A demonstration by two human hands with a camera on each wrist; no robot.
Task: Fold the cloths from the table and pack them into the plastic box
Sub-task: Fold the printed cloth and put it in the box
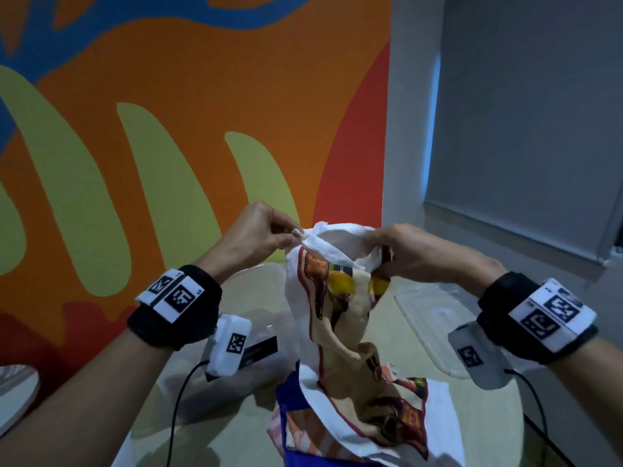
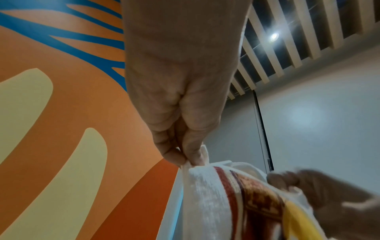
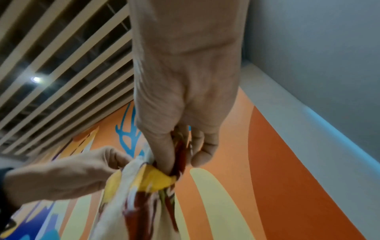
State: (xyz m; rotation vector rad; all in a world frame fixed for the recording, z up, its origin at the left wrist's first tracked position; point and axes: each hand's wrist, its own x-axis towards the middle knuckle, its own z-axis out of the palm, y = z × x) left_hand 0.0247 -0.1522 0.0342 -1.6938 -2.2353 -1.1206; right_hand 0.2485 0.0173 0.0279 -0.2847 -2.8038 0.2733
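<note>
terry cloth (image 1: 340, 318), clear plastic box (image 1: 256, 291)

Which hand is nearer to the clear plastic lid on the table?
Right. The right hand is raised just above the clear lid; the left hand is farther away.

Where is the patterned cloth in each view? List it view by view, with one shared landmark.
Head: patterned cloth hangs at centre, between both hands.
Left wrist: patterned cloth at lower right, below the left hand.
Right wrist: patterned cloth at bottom centre, below the right hand.
Shared landmark: orange mural wall.
</note>
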